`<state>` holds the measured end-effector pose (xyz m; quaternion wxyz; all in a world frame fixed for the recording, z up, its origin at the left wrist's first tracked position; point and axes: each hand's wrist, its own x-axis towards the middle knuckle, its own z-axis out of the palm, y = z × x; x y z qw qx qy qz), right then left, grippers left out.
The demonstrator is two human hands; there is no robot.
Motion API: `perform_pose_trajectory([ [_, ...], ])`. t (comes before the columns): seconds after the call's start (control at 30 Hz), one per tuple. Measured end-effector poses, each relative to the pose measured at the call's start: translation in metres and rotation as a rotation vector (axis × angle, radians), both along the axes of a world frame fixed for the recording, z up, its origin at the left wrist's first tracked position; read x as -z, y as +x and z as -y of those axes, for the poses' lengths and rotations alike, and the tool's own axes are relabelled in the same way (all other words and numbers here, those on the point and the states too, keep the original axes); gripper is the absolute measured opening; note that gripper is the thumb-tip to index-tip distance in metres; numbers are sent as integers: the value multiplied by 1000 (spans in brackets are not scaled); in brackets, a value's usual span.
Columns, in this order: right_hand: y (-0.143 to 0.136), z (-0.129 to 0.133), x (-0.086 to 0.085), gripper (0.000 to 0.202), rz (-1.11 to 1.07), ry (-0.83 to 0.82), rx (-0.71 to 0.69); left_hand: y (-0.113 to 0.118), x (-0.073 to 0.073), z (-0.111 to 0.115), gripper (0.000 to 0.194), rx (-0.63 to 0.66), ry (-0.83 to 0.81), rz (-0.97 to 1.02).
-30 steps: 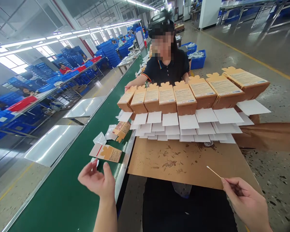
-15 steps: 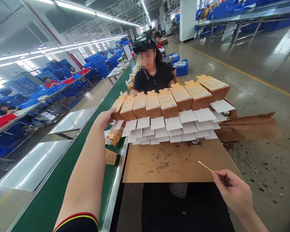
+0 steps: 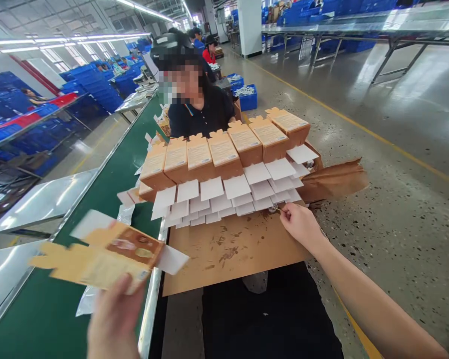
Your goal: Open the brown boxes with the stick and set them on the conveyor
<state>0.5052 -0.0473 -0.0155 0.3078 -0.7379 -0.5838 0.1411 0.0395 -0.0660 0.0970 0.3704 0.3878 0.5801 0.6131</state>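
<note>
My left hand [image 3: 114,314], a bit blurred, is closed on an orange-brown carton [image 3: 129,249] whose end flaps stand open, over the green conveyor. Between the thumb and fingers of my right hand [image 3: 301,224] is a thin cotton swab [image 3: 278,209]. Its far end reaches a small clear dish [image 3: 273,208] at the lower edge of the stacked cartons; whether the tip touches inside is too small to tell. The stacked cartons [image 3: 224,152] lie in rows on a brown board [image 3: 194,269], with white flaps [image 3: 211,192] pointing towards me.
The green conveyor belt [image 3: 33,319] runs along my left, with clear plastic bags [image 3: 88,300] on it. A person [image 3: 205,112] in a dark shirt sits beyond the stack. Brown paper [image 3: 336,179] sticks out at the right, and blue crates [image 3: 247,97] stand on the floor behind.
My left hand has left the stack's left end and come back towards me with a carton. My right hand has moved forward with the swab to the small dish. The view has shifted.
</note>
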Motion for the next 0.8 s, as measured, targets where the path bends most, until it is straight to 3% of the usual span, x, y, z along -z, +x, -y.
perform_pose_trajectory([
  [0.13,-4,-18,2,19,60,-50,-24,41,88,50,100,13,-248,202],
  [0.23,0,-21,0,19,79,-53,-21,60,120,56,103,21,-305,229],
  [0.33,6,-4,-5,16,62,-7,0,62,127,46,97,40,-295,201],
  [0.43,-3,32,-3,22,9,62,26,58,131,35,94,34,-288,157],
  [0.5,-29,60,5,30,-74,93,-29,56,137,31,95,32,-283,129],
  [0.6,-90,90,23,31,-303,138,-294,56,150,29,95,21,-260,85],
  [0.7,-149,99,41,26,-324,121,-418,57,159,28,94,3,-244,21],
  [0.8,-175,96,51,29,-321,120,-466,58,162,29,93,9,-228,-19],
])
